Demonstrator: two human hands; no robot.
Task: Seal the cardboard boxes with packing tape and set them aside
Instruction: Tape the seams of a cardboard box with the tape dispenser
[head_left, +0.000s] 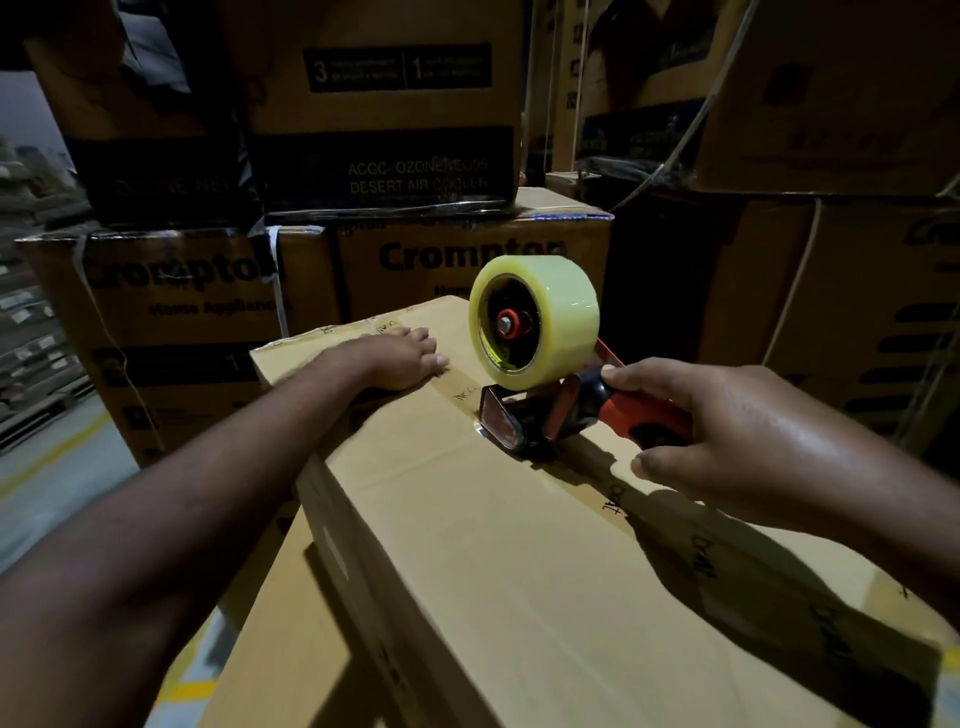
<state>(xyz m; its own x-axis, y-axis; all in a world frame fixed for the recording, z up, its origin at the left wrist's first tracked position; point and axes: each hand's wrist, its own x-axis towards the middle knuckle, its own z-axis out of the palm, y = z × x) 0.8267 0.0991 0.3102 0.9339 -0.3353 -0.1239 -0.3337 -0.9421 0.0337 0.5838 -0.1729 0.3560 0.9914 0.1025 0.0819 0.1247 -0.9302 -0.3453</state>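
A long brown cardboard box (493, 561) lies in front of me, its top seam running from near right to far left. My right hand (727, 431) grips the red and black handle of a tape dispenser (545, 415) that carries a roll of clear yellowish tape (540, 312). The dispenser's front edge sits on the seam near the middle of the box top. A shiny strip of tape lies on the seam between the dispenser and me. My left hand (400, 361) presses flat on the far end of the box top, fingers spread.
The taped box rests on another cardboard box (291, 639) below it. Stacks of large printed appliance cartons (415, 156) stand close behind and to the right (857, 291). A grey floor with yellow lines (47, 478) shows at the left.
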